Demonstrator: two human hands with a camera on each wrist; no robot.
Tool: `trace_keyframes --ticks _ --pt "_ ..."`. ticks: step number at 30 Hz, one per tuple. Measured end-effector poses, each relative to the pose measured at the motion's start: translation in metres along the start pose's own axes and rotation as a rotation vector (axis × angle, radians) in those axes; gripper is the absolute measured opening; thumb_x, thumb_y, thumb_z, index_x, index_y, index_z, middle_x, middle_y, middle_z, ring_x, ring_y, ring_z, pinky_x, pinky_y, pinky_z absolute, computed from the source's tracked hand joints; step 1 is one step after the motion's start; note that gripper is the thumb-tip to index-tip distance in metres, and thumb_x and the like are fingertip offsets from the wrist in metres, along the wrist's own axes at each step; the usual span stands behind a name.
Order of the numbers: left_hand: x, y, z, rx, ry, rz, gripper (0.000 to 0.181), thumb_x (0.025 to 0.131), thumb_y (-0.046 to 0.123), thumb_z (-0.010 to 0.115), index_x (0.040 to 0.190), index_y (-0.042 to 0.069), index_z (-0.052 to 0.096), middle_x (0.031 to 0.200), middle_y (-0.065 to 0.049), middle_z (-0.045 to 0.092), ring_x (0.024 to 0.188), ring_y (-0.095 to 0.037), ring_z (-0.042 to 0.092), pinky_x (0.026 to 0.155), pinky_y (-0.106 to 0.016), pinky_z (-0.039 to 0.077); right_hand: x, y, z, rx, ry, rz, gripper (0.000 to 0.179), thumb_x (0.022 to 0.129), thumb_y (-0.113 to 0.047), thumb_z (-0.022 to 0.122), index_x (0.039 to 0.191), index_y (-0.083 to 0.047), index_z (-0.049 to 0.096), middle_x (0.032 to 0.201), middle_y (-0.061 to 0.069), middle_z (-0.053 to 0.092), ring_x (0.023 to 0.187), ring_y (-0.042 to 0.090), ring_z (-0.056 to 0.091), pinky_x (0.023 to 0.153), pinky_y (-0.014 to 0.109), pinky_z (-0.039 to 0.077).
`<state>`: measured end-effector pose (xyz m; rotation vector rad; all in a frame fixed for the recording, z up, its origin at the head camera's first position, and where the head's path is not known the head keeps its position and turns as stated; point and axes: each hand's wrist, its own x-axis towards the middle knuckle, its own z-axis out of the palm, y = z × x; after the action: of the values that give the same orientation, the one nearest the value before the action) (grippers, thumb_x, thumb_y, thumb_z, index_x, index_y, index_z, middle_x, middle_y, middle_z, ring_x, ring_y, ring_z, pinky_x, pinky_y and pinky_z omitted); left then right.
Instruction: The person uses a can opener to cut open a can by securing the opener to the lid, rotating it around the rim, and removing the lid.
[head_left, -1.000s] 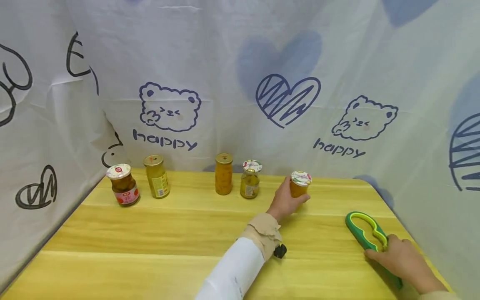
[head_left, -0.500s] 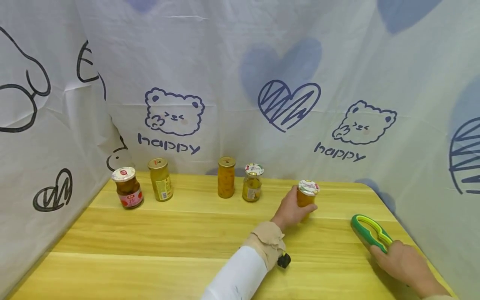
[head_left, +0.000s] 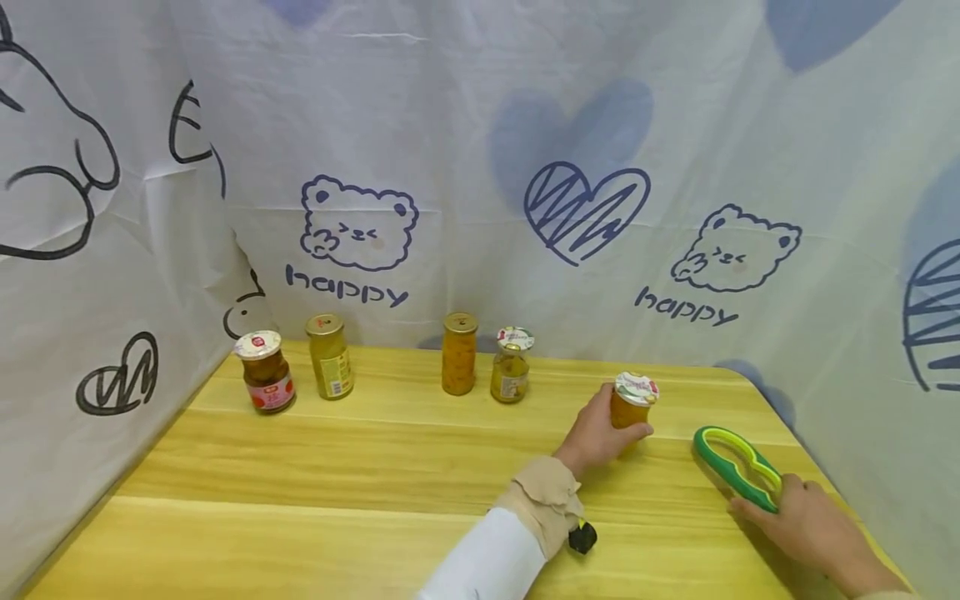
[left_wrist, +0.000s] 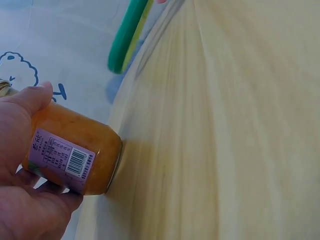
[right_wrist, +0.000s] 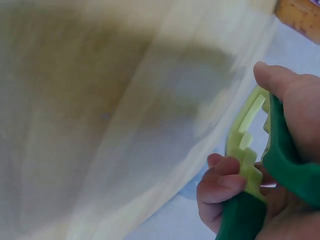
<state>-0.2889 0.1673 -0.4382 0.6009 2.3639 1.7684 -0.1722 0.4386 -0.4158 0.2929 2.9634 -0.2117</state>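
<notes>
My left hand (head_left: 603,432) grips a glass jar of orange contents (head_left: 628,412) with a white patterned lid, on the right half of the table. In the left wrist view the jar (left_wrist: 82,132) shows a purple label with a barcode, fingers and thumb around it. Whether its base touches the wood, I cannot tell. My right hand (head_left: 813,523) holds a green jar opener (head_left: 724,472) with a yellow-green toothed inner edge, near the right side. In the right wrist view, fingers and thumb lie around the opener (right_wrist: 287,150), whose lower end is out of frame.
Along the back stand a dark jar with a pink label (head_left: 270,392), a tall gold-lidded jar (head_left: 330,367), an orange gold-lidded jar (head_left: 458,362) and a small white-lidded jar (head_left: 511,375). A printed curtain (head_left: 465,150) hangs behind the wooden table (head_left: 360,467).
My left hand has carried the orange jar rightward and nearer to me. The opener in my right hand has shifted only slightly. The head view has moved a little.
</notes>
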Motion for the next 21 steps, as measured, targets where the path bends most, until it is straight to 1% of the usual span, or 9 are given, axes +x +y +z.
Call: trace_keyframes --ticks 3,5,7,9,11,15,18,21 --pt "-0.003 0.003 0.002 0.000 0.007 -0.005 0.067 0.093 0.033 0.079 0.149 0.020 0.044 0.138 -0.001 0.061 0.118 -0.012 0.062 0.104 -0.030 0.053 -0.001 -0.002 -0.006 -0.013 0.045 -0.013 0.094 0.093 -0.075 0.054 0.108 0.017 0.045 0.089 0.026 0.049 0.072 0.030 0.051 0.060 0.042 0.045" --pt "-0.005 0.003 0.003 0.001 0.015 -0.009 0.067 0.092 0.032 0.079 0.149 0.020 0.045 0.138 -0.001 0.062 0.119 -0.012 0.062 0.105 -0.030 0.053 -0.001 -0.003 -0.008 -0.014 0.068 -0.025 0.094 0.096 -0.073 0.050 0.112 0.020 0.044 0.092 0.030 0.049 0.073 0.032 0.051 0.061 0.046 0.046" --pt "-0.008 0.003 0.004 -0.005 0.019 -0.009 0.067 0.092 0.032 0.079 0.149 0.020 0.045 0.138 0.000 0.062 0.119 -0.012 0.062 0.106 -0.031 0.053 0.000 -0.005 -0.010 -0.008 0.074 -0.020 0.095 0.098 -0.072 0.045 0.115 0.022 0.042 0.095 0.032 0.048 0.074 0.033 0.052 0.063 0.048 0.048" --pt "-0.011 0.002 0.005 -0.014 0.014 -0.006 0.069 0.092 0.033 0.079 0.150 0.020 0.044 0.139 0.000 0.062 0.120 -0.012 0.061 0.106 -0.031 0.053 0.000 -0.007 -0.012 0.000 0.075 -0.023 0.094 0.101 -0.070 0.041 0.114 0.023 0.043 0.096 0.034 0.049 0.075 0.034 0.052 0.066 0.049 0.048" --pt "-0.014 0.002 0.005 -0.021 0.005 -0.001 0.069 0.093 0.033 0.079 0.151 0.020 0.044 0.139 0.000 0.062 0.120 -0.012 0.061 0.105 -0.031 0.053 0.001 -0.009 -0.013 0.000 0.073 -0.011 0.091 0.102 -0.069 0.040 0.110 0.021 0.045 0.093 0.032 0.050 0.074 0.032 0.051 0.066 0.046 0.048" --pt "-0.017 0.001 0.007 -0.033 -0.004 0.014 0.068 0.092 0.033 0.079 0.150 0.021 0.045 0.137 0.000 0.063 0.116 -0.010 0.062 0.101 -0.028 0.054 0.003 -0.013 -0.017 0.003 0.099 -0.022 0.083 0.102 -0.066 0.044 0.102 0.016 0.047 0.083 0.021 0.048 0.071 0.028 0.049 0.061 0.037 0.042" --pt "-0.017 0.001 0.008 -0.043 -0.012 0.036 0.066 0.093 0.033 0.078 0.149 0.022 0.046 0.135 0.001 0.063 0.114 -0.008 0.062 0.099 -0.026 0.055 0.003 -0.014 -0.024 0.021 0.128 -0.062 0.080 0.102 -0.064 0.047 0.104 0.016 0.046 0.079 0.015 0.046 0.069 0.026 0.049 0.058 0.034 0.038" --pt "-0.020 0.001 0.008 -0.040 -0.018 0.042 0.064 0.093 0.033 0.078 0.147 0.022 0.047 0.133 0.001 0.064 0.111 -0.006 0.062 0.097 -0.025 0.055 0.002 -0.016 -0.031 0.017 0.150 -0.114 0.077 0.100 -0.058 0.056 0.108 0.017 0.045 0.080 0.016 0.047 0.070 0.027 0.049 0.058 0.036 0.040"
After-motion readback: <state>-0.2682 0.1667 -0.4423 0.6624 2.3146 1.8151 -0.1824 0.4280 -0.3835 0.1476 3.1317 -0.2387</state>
